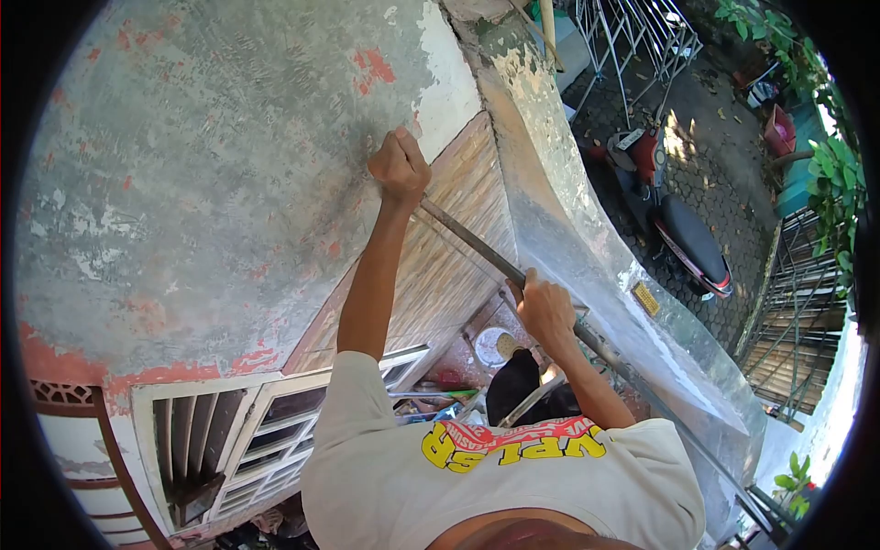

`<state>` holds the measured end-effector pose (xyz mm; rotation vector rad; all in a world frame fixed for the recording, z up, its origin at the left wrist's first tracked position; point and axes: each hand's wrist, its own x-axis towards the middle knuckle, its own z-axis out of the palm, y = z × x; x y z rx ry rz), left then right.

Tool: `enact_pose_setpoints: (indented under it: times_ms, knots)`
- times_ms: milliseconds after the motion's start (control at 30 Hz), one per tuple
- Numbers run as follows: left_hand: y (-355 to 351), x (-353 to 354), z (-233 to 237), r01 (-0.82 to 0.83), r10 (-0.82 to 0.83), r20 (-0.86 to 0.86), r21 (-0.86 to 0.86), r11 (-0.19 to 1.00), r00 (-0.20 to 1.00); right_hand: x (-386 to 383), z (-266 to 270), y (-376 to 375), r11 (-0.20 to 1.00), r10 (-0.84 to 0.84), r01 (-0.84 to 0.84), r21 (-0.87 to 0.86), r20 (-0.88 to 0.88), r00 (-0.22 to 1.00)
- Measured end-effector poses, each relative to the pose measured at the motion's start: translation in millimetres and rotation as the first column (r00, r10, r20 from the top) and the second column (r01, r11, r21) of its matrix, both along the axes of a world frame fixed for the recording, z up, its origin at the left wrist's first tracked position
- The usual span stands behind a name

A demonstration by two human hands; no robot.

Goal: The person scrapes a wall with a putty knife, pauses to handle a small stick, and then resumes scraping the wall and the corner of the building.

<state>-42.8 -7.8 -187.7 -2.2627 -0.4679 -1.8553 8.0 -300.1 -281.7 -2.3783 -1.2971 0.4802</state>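
My left hand [401,168] is closed in a fist against the grey, patchy wall [229,165], just above a band of stone-pattern tiles [467,192]. Whatever it holds, if anything, is hidden by the fingers. Lower and to the right, my right hand [547,316] wraps round a long grey pole [472,240]. The pole runs diagonally from near my left wrist down past my right forearm. Bits of red and white paint show on the wall around my left hand.
White-framed louvred windows [275,431] are at the lower left. A sloping ledge [596,266] runs along the right. Beyond it are a parked motorbike [692,238], a metal rack [632,46], and a pink bin [779,131]. A white bucket [492,346] and clutter lie far below.
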Motion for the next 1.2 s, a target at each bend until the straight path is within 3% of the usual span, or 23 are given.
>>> enact_pose_setpoints:
  times_ms: [33,133,200,267,367,567,667,767,867,967,1067,1100,1200]
  knots:
    - [-1.4,1.8,-0.2,0.012,-0.012,-0.015,-0.039,0.999,1.0,-0.4,2.8,0.4,1.0,-0.003,0.003,-0.003,0.004,1.0]
    - [-7.5,-13.0,14.2,0.23,-0.231,0.271,0.035,0.972,0.934,2.0,2.0,1.1,1.0,-0.004,0.003,0.009,0.027,1.0]
    - [-35.7,-30.4,37.9,0.194,-0.204,0.513,0.074,0.978,0.834,0.7,-0.6,0.1,1.0,0.007,-0.008,0.011,0.035,0.999]
    - [-73.9,-60.0,50.2,0.359,-0.116,0.756,-0.165,0.919,0.644,1.2,-1.3,1.0,1.0,0.023,-0.023,0.008,0.035,0.999]
    - [-132.0,-94.5,60.4,0.459,0.038,0.861,-0.307,0.834,0.507,-0.5,-0.4,2.2,0.999,0.035,-0.038,0.024,0.128,0.991]
    - [-213.3,-146.3,12.3,0.413,0.415,0.8,-0.586,0.697,0.433,-3.1,2.0,-1.3,0.992,0.084,-0.104,0.073,0.242,0.967]
    - [-256.7,-168.3,-22.2,0.476,0.514,0.742,-0.671,0.569,0.431,0.3,-6.5,-5.0,0.982,0.133,-0.163,0.098,0.263,0.956]
    - [-293.8,-185.0,-53.2,0.523,0.606,0.702,-0.699,0.488,0.373,2.6,-11.3,-8.7,0.962,0.141,-0.22,0.161,0.397,0.907]
    - [-318.8,-192.3,-69.8,0.504,0.603,0.685,-0.72,0.477,0.409,0.8,-1.1,-6.8,0.983,0.168,-0.182,0.039,0.228,0.959]
    - [-332.7,-196.1,-68.7,0.519,0.616,0.678,-0.723,0.457,0.402,-14.8,10.0,-14.5,0.901,0.033,-0.134,0.414,0.242,0.97]
    - [-334.7,-199.0,-65.0,0.574,0.641,0.708,-0.669,0.472,0.298,-45.4,20.1,-33.5,0.77,0.169,-0.164,0.616,0.051,0.984]
    - [-335.5,-201.0,-65.1,0.59,0.639,0.722,-0.646,0.484,0.266,-59.2,32.1,-44.4,0.7,0.307,-0.237,0.673,0.016,0.952]
    - [-331.1,-207.6,-68.1,0.62,0.639,0.752,-0.582,0.526,0.163,-100.8,20.2,-81.5,0.664,0.596,-0.261,0.701,-0.285,0.751]
